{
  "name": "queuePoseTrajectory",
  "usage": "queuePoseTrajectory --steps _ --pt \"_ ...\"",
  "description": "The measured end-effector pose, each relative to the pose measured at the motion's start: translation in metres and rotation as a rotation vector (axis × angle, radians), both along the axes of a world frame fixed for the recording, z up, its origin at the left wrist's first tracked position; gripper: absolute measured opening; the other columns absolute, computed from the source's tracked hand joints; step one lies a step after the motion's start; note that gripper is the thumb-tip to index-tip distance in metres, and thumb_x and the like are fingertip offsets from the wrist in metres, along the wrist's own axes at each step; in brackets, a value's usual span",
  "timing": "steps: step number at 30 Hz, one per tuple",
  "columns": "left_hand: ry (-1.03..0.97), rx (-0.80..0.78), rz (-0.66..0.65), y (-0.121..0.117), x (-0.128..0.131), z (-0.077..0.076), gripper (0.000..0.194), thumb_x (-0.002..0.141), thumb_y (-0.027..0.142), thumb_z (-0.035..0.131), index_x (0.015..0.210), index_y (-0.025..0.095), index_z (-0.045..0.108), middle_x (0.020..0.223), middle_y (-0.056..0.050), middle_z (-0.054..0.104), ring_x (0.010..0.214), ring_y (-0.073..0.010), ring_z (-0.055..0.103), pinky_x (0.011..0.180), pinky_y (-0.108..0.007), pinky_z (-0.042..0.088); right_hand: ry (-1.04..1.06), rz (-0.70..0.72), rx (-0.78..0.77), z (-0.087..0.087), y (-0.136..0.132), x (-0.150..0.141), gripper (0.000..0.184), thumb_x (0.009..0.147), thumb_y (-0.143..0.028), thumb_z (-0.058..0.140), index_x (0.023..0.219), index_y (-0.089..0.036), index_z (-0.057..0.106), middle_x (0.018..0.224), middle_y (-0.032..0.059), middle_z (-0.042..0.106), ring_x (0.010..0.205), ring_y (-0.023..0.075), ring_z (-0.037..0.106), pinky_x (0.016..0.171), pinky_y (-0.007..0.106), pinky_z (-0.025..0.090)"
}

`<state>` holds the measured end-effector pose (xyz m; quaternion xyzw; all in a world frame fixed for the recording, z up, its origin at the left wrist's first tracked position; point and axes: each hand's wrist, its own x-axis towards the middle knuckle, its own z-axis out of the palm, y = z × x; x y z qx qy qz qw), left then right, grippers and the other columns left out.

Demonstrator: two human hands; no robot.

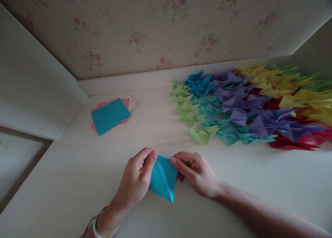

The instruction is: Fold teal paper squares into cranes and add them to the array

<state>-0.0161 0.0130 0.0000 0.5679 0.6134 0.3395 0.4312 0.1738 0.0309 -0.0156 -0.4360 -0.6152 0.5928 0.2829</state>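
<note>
1. The paper point(163, 181), a blue piece, is held between the two hands over the near middle of the bench point(153, 132).
2. The left hand point(136, 177) has its grip clamped on the paper's left edge, thumb on top near the upper corner and fingers curled behind.
3. The right hand point(195, 174) has its grip clamped on the upper right corner, thumb pressed flat on the face; other fingertips show just past the right edge.
4. A crease runs down the paper to its lowest corner, which points toward the person. Whether that corner touches the bench, I cannot tell.
5. Bands point(95, 227) circle the left wrist.
6. Beyond the left hand, well apart from it, lies a small pile: a teal sheet point(110, 117) on top, pink sheets point(125, 103) turned under it, and a white card point(133, 102) poking out at the upper right.
7. Beyond the right hand, folded figures crowd the bench in bands of colour: green figures point(191, 118) at the left end, blue figures point(201, 85) at the back, then teal figures point(229, 136), purple figures point(261, 126), red figures point(293, 143) and yellow figures point(295, 101).
8. A flowered wall point(114, 30) rises behind the bench.
</note>
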Motion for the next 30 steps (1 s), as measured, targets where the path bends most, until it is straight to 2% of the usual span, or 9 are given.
queuePoseTrajectory --steps 4,7,9,10,14,17,22,26,30 --pt "-0.088 -0.046 0.055 0.004 -0.003 0.000 0.037 0.093 0.045 0.054 0.066 0.020 0.050 0.059 0.006 0.037 0.055 -0.0115 0.036 0.048 -0.021 0.030 0.132 -0.034 -0.078 0.000 0.003 -0.001 0.039 0.092 -0.050 0.055 0.076 -0.016 0.066 0.061 0.0005 0.059 0.057 0.0127 0.056 0.053 0.023 0.041" --pt "-0.136 -0.025 0.105 0.004 -0.003 0.004 0.027 0.091 0.045 0.057 0.094 0.020 0.065 0.068 0.003 0.054 0.060 -0.0125 0.046 0.052 -0.021 0.038 0.267 -0.117 -0.161 -0.003 0.007 -0.001 0.033 0.088 -0.046 0.063 0.089 -0.015 0.070 0.065 0.0008 0.062 0.058 0.0134 0.059 0.054 0.023 0.044" --pt "-0.199 -0.026 0.102 0.001 -0.001 0.007 0.037 0.090 0.047 0.057 0.117 0.022 0.061 0.076 0.001 0.060 0.060 -0.0133 0.051 0.051 -0.022 0.043 0.316 -0.204 -0.195 -0.006 0.009 -0.001 0.030 0.087 -0.043 0.065 0.093 -0.015 0.072 0.066 0.0010 0.064 0.057 0.0133 0.060 0.054 0.024 0.045" --pt "-0.238 -0.037 0.092 -0.001 0.001 0.009 0.042 0.089 0.048 0.058 0.122 0.022 0.058 0.078 0.000 0.061 0.059 -0.0137 0.053 0.051 -0.023 0.045 0.341 -0.245 -0.209 -0.007 0.010 -0.001 0.029 0.087 -0.042 0.065 0.095 -0.015 0.072 0.066 0.0009 0.065 0.056 0.0131 0.060 0.053 0.024 0.045" --pt "-0.329 -0.106 0.044 -0.008 0.004 0.015 0.054 0.078 0.047 0.073 0.124 0.023 0.058 0.093 -0.005 0.066 0.067 -0.0167 0.061 0.057 -0.026 0.052 0.441 -0.323 -0.260 -0.012 0.012 0.000 0.026 0.087 -0.040 0.067 0.098 -0.017 0.072 0.065 0.0000 0.066 0.052 0.0127 0.060 0.050 0.024 0.044" --pt "-0.363 -0.155 -0.003 -0.009 0.004 0.017 0.062 0.073 0.043 0.078 0.127 0.025 0.056 0.105 -0.007 0.067 0.077 -0.0206 0.065 0.064 -0.028 0.056 0.479 -0.319 -0.271 -0.014 0.011 0.001 0.026 0.086 -0.038 0.069 0.100 -0.017 0.073 0.064 -0.0001 0.066 0.051 0.0127 0.061 0.050 0.024 0.043" --pt "-0.392 -0.216 -0.020 -0.005 0.001 0.017 0.068 0.076 0.046 0.076 0.133 0.020 0.050 0.087 -0.005 0.068 0.065 -0.0182 0.066 0.060 -0.028 0.056 0.525 -0.227 -0.234 -0.017 0.007 0.005 0.034 0.090 -0.040 0.065 0.116 -0.019 0.069 0.062 -0.0006 0.066 0.054 0.0133 0.061 0.055 0.025 0.044" --pt "-0.548 -0.200 -0.009 -0.001 -0.003 0.011 0.070 0.074 0.050 0.078 0.130 0.017 0.052 0.095 -0.008 0.067 0.064 -0.0153 0.062 0.055 -0.026 0.055 0.542 -0.162 -0.166 -0.015 0.003 0.007 0.041 0.093 -0.043 0.062 0.129 -0.022 0.062 0.062 -0.0019 0.064 0.057 0.0130 0.061 0.058 0.025 0.045" --pt "-0.650 -0.206 -0.039 0.000 -0.007 0.007 0.070 0.074 0.052 0.077 0.131 0.019 0.052 0.100 -0.010 0.068 0.071 -0.0185 0.064 0.056 -0.027 0.055 0.596 -0.114 -0.127 -0.014 0.002 0.007 0.042 0.091 -0.041 0.064 0.131 -0.027 0.060 0.073 -0.0018 0.063 0.057 0.0108 0.061 0.056 0.023 0.047"
